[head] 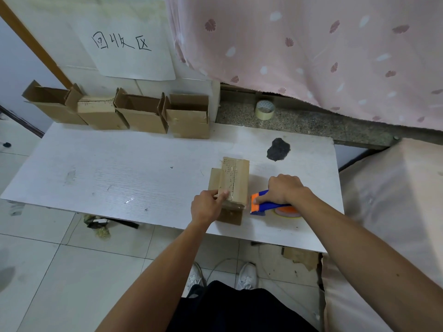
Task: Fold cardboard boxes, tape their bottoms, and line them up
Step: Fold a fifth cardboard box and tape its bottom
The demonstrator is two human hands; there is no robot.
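— Box [231, 188]?
— Standing bottom-up near front edge of white table [107, 178], showing tape along its seam.
— Left hand [207, 207]?
— Gripping near left corner of it, with thumb on top.
— Right hand [285, 189]?
— Clamping blue-orange tape dispenser [266, 206], holding it on table just right of Box.
— Behind?
— Standing in row at far edge: four open boxes [115, 111].
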